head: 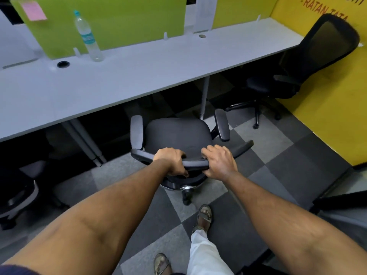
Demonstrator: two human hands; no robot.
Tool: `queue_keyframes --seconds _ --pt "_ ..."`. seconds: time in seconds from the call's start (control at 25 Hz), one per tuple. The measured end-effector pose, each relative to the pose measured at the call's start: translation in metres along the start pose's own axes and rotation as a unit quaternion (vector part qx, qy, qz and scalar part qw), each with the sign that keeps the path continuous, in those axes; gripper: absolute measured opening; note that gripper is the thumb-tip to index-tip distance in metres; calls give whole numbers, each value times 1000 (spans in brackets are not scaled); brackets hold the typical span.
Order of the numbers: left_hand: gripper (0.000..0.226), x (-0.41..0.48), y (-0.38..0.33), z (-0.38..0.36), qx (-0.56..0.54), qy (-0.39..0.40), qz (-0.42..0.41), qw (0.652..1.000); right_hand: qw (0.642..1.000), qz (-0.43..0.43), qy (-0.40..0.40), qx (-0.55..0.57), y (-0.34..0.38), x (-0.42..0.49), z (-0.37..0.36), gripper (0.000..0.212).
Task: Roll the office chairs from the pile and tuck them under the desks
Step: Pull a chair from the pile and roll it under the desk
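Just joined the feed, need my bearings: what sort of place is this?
Probably a shared office: a long white desk backed by green divider panels, a cable hole in its top, and a wheeled office chair in front of it, with a second chair further along.

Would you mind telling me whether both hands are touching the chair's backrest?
Touching. The head view shows the left hand and right hand both curled around the top of the backrest.
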State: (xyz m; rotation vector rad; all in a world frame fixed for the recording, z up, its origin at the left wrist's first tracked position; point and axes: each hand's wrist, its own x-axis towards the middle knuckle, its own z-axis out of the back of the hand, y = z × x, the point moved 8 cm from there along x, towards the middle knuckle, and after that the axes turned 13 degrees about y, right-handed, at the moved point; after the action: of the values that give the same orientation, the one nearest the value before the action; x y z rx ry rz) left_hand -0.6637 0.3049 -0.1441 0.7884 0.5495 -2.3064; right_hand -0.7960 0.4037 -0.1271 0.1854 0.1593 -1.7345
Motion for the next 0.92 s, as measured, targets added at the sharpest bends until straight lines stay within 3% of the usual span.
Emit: queue_keyframes --seconds 0.28,0.56,0.92 --pt "62 12 56 42 -47 -71 50 995 999 34 36 -7 13 91 13 42" --pt "69 49 134 101 -76 -71 130 986 996 81 41 -20 37 202 38 37" --pt "61 103 199 155 -94 -108 194 970 988 120 28 -88 45 317 66 41"
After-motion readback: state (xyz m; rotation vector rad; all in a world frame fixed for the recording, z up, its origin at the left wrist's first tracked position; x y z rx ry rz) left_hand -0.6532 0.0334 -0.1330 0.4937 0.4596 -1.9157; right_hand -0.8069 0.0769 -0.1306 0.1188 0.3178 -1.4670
